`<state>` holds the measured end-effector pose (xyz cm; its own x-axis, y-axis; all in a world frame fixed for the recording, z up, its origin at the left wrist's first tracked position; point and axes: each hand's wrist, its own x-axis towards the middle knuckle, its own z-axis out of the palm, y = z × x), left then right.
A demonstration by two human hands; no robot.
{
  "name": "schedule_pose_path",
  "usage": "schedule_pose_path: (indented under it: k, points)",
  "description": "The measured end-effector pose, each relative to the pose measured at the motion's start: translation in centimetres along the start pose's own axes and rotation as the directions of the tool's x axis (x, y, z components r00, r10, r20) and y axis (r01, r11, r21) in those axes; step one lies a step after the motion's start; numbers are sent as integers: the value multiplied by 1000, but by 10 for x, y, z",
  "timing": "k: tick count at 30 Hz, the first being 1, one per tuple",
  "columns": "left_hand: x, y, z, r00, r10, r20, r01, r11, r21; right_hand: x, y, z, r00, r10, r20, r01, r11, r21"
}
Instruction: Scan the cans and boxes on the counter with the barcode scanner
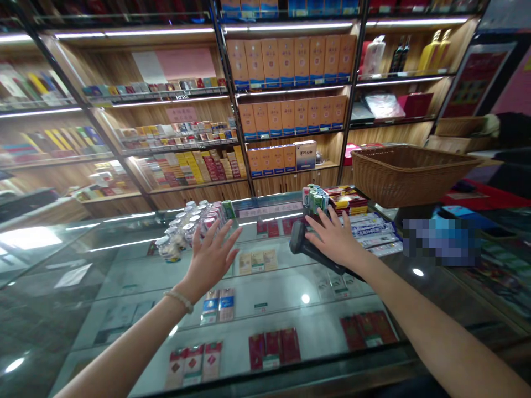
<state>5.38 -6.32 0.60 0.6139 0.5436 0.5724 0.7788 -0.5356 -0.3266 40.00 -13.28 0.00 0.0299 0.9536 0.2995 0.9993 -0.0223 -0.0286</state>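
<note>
Forearms [431, 315] over glass counter [286, 290] | left hand [209, 262] splayed, empty, by small bottles [188, 225] | right hand [338, 240] splayed over black scanner [315, 252], contact unclear | scanner on glass, probably light, stiff; grip handle [329, 263]

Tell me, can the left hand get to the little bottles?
Probably yes. The left hand is open with its fingers spread, and it looks close to the bottles. Nothing seems to stand between them, though one picture can't show exactly how far apart they are.
</note>
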Motion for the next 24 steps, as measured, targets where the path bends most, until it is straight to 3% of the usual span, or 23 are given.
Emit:
schedule_pose_path:
  k: [6, 15, 24]
  points:
    - [73, 29, 15, 998, 55, -17, -56, 994, -91, 1, 2, -5, 996, 54, 72, -54, 999, -4]
    - [184, 91, 43, 999, 30, -33, -38, 952, -304, 2, 6, -3, 999, 51, -19, -51, 999, -1]
    - [229, 117, 87, 987, 145, 68, -117, 943, -310, 6, 12, 0, 994, 97, -47, -99, 995, -26]
